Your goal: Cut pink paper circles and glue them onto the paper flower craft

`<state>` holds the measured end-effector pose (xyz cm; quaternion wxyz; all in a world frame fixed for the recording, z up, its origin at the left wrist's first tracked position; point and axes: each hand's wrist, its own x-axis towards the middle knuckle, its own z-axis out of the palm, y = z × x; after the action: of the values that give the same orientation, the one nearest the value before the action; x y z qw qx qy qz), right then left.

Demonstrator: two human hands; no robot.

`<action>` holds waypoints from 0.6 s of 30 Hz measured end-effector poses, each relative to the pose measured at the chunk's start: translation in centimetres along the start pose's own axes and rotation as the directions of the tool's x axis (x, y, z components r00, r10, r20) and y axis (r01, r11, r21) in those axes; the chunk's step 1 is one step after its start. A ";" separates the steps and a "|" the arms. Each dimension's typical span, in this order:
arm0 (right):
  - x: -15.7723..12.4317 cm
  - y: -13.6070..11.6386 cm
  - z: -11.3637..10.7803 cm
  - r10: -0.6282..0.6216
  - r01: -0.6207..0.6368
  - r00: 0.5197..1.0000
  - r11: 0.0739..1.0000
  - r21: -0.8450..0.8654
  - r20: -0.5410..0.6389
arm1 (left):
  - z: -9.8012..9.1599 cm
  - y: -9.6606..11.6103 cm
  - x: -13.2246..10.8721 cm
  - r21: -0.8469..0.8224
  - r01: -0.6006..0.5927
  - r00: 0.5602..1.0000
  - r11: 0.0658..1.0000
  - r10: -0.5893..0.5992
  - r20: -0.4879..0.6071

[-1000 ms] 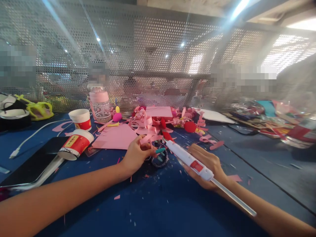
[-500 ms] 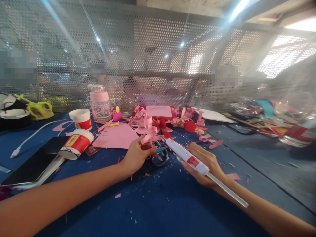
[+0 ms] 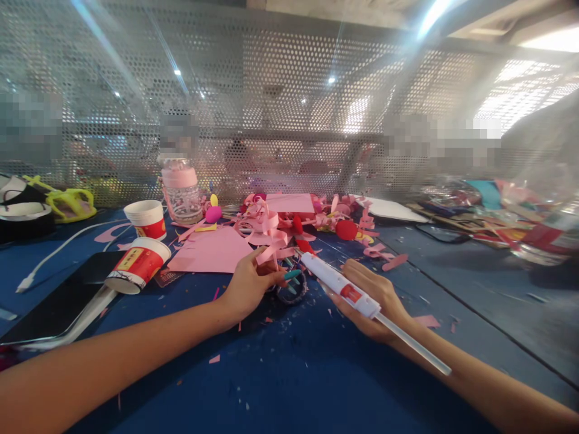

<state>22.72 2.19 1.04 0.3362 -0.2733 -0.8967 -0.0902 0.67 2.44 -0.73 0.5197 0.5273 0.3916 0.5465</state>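
My right hand (image 3: 377, 295) is wrapped round a white hot glue gun (image 3: 337, 280), its nozzle pointing up and left. A long translucent glue stick (image 3: 418, 343) juts from the gun's back end. In my left hand (image 3: 248, 283), thumb and fingers pinch a curled pink paper strip (image 3: 270, 232). The nozzle is close to the left fingertips; I cannot tell whether it touches anything. Just below those fingertips is a dark ring-shaped thing (image 3: 293, 292), partly hidden by long teal nails. A pink paper sheet (image 3: 210, 250) lies behind the left wrist.
Paper cups (image 3: 140, 262), a phone (image 3: 63, 298) and a white cable (image 3: 58, 247) lie left. A pink-lidded bottle (image 3: 181, 193) stands behind. Pink and red paper scraps (image 3: 346, 229) heap along the perforated metal panel (image 3: 294, 78). A clear bottle (image 3: 549, 241) is at right.
The view has shifted very slightly. Both hands, the hot glue gun and the paper strip keep practically the same positions.
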 end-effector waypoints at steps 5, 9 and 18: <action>0.3 -0.4 -0.3 -0.011 0.011 1.000 1.000 -0.028 -0.013 | 0.0 0.1 -0.1 0.015 0.007 1.000 1.000 -0.007 -0.006; 0.3 -0.3 -0.3 0.010 -0.010 1.000 0.999 -0.037 0.009 | 0.1 0.1 -0.1 0.020 0.004 1.000 1.000 -0.004 -0.009; 0.1 0.1 0.1 -0.007 0.006 1.000 1.000 -0.031 -0.018 | 0.0 0.1 0.0 -0.008 -0.008 1.000 1.000 0.008 -0.010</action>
<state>22.64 2.35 1.07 0.3400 -0.2747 -0.8930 -0.1074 0.60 2.42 -0.60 0.5176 0.5241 0.3896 0.5528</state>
